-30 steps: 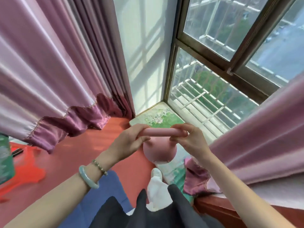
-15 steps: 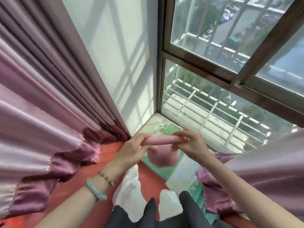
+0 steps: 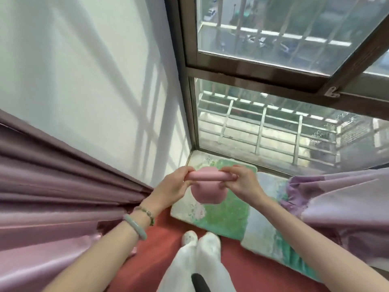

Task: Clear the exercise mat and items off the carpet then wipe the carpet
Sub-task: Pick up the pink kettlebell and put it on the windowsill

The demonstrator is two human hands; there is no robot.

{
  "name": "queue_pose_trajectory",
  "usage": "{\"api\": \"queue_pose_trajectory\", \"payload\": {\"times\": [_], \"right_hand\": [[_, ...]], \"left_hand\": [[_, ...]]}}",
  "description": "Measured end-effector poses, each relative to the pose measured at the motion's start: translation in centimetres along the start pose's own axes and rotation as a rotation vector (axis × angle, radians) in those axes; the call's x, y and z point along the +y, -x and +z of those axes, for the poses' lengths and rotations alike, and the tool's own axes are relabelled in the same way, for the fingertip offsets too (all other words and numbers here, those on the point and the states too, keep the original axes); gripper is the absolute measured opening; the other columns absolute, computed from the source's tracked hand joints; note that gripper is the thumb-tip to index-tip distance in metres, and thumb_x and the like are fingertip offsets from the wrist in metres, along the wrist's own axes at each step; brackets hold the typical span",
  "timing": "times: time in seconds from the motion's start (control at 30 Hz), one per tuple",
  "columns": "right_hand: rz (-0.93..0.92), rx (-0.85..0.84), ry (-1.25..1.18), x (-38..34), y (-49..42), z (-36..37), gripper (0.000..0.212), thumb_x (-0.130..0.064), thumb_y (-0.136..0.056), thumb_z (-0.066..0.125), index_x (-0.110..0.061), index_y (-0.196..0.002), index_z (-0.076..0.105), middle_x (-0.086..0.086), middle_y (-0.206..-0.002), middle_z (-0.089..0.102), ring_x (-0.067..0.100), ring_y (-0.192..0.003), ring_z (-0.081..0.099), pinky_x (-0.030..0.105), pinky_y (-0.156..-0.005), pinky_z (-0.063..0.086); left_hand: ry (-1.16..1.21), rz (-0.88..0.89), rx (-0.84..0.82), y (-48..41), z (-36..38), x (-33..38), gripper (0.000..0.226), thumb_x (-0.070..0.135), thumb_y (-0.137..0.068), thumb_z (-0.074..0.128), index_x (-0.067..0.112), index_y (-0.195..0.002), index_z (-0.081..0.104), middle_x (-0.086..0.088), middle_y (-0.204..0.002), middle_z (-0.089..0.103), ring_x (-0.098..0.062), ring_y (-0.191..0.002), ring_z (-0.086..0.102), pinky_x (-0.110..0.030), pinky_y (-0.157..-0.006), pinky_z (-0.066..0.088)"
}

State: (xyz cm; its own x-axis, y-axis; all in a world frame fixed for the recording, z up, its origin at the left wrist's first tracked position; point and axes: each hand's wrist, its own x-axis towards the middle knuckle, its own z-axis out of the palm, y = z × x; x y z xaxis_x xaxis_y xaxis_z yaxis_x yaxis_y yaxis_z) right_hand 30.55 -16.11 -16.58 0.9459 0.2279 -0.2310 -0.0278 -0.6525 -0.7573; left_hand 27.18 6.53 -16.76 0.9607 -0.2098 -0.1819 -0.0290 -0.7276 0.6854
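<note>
Your left hand (image 3: 172, 186) and right hand (image 3: 242, 182) each curl round the pink kettlebell (image 3: 208, 191) handle, its body hanging below your grip.

Pink curtains (image 3: 52, 197), barred window (image 3: 263, 131), floral cushion (image 3: 221, 218)

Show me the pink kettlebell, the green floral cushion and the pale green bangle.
Pink kettlebell (image 3: 208, 193): head view, round body under the handle.
Green floral cushion (image 3: 223, 217): head view, bare green top.
Pale green bangle (image 3: 134, 226): head view, band across the wrist.
</note>
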Motion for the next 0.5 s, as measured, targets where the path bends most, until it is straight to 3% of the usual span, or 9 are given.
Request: {"api": "queue_pose_trajectory", "payload": {"times": [0.07,0.17,0.27,0.33,0.5], "right_hand": [[0.019,-0.006,0.023,1.9,-2.9,1.5,0.041,-0.011,-0.065,0.081,-0.018,-0.104,0.072,0.0,-0.088,0.061,0.018,-0.083,0.055,0.01,-0.066,0.032],[0.069,-0.021,0.05,6.2,-7.6,4.3,0.038,-0.008,-0.07,0.074,-0.017,-0.107,0.07,-0.004,-0.091,0.059,0.015,-0.085,0.054,0.003,-0.066,0.031],[0.111,-0.056,0.103,11.4,-12.7,7.8,0.036,-0.007,-0.073,0.068,-0.018,-0.108,0.068,-0.006,-0.093,0.057,0.011,-0.086,0.05,0.008,-0.063,0.031],[0.127,-0.055,0.097,15.5,-16.0,10.3,0.035,-0.004,-0.072,0.066,-0.015,-0.105,0.068,-0.001,-0.095,0.059,0.013,-0.087,0.052,0.009,-0.067,0.033],[0.114,-0.041,0.116,24.7,-23.0,16.7,0.035,-0.006,-0.069,0.067,-0.015,-0.103,0.069,0.007,-0.102,0.064,0.022,-0.095,0.058,0.026,-0.083,0.043]], "left_hand": [[-0.036,-0.009,-0.032,-3.1,1.5,-2.4,0.027,0.016,-0.091,0.059,0.009,-0.116,0.053,-0.006,-0.108,0.061,-0.021,-0.097,0.058,-0.02,-0.078,0.037],[-0.131,0.053,-0.07,-8.6,5.7,-7.4,0.032,0.002,-0.089,0.053,0.009,-0.121,0.051,-0.008,-0.114,0.055,-0.026,-0.103,0.056,-0.031,-0.087,0.043],[-0.247,0.055,-0.127,-14.4,10.2,-12.4,0.044,-0.009,-0.083,0.043,0.012,-0.122,0.049,-0.007,-0.114,0.051,-0.024,-0.102,0.053,-0.031,-0.085,0.042],[-0.263,0.097,-0.145,-18.1,13.4,-16.0,0.039,-0.01,-0.083,0.042,0.009,-0.116,0.051,-0.008,-0.111,0.053,-0.025,-0.1,0.053,-0.031,-0.082,0.041],[-0.277,0.159,-0.118,-25.7,20.8,-25.6,0.028,-0.002,-0.085,0.052,0.012,-0.109,0.056,-0.007,-0.106,0.058,-0.025,-0.101,0.056,-0.034,-0.088,0.044]]}}
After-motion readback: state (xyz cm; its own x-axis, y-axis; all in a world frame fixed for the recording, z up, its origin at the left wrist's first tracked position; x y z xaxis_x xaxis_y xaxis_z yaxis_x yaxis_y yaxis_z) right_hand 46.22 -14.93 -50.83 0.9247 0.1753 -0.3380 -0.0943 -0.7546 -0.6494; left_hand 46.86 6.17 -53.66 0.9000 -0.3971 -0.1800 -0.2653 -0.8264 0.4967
